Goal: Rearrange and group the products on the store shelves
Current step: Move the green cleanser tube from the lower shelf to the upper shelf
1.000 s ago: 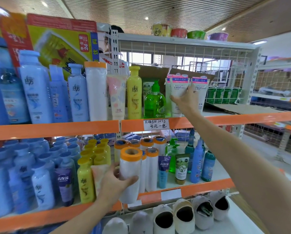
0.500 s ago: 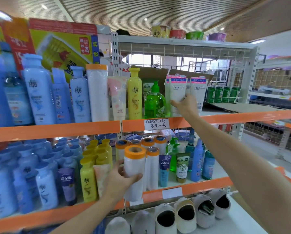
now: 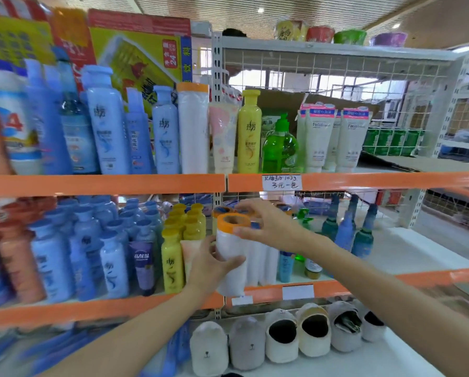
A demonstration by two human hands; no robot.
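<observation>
Head view of a 2-bay store shelf with orange rails. The left hand [image 3: 210,265] grips the lower body of a white roll with an orange cap [image 3: 232,251], fingers curled round it, holding it upright at the front edge of the middle shelf [image 3: 432,277], just left of the post between the bays. The right hand [image 3: 268,227] reaches across to the roll's top; its fingers lie spread and only lightly bent, the thumb touching the roll just under the orange cap, the fingertips over the caps of like rolls [image 3: 263,261] standing directly behind; it holds nothing. To the left on the same level stand yellow bottles [image 3: 172,265] and a block of blue bottles [image 3: 113,257], partly blurred. To the right stand dark blue-green spray bottles [image 3: 362,235]. On the upper shelf [image 3: 105,183], left to right: blue bottles, another white orange-capped roll [image 3: 193,131], a pink tube [image 3: 223,140], a tall yellow bottle [image 3: 249,131], a green pump bottle [image 3: 281,148] and 3 white facial-cleanser tubes [image 3: 334,137]. A handwritten price tag [image 3: 281,182] hangs on the upper rail. Slippers [image 3: 282,336] line the bottom shelf.
</observation>
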